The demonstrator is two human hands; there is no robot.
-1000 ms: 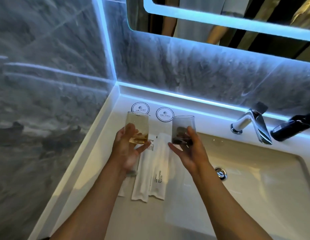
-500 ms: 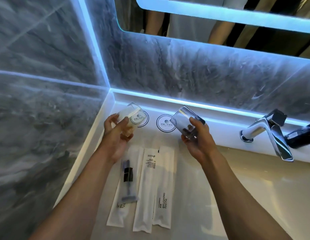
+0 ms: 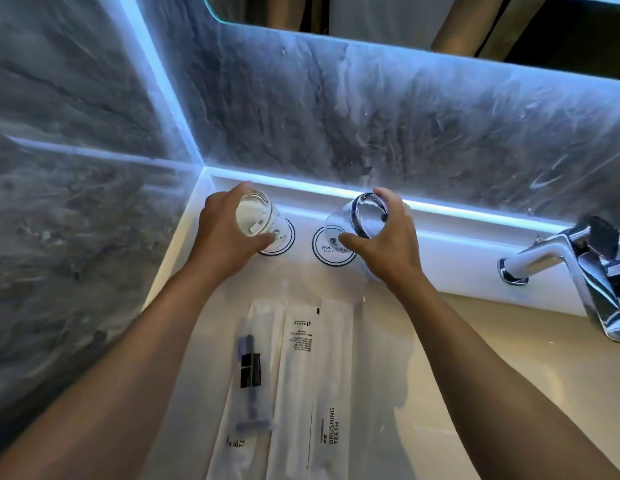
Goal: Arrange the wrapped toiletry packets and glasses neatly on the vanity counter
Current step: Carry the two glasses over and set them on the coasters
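Both hands (image 3: 229, 233) lowered — glasses (image 3: 254, 213) inverted.

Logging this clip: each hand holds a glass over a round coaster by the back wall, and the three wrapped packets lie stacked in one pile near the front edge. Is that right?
One thing is wrong. The packets are not stacked: the head view shows them lying side by side in a row. The rest stands: the left hand and right hand each hold a glass over a coaster.
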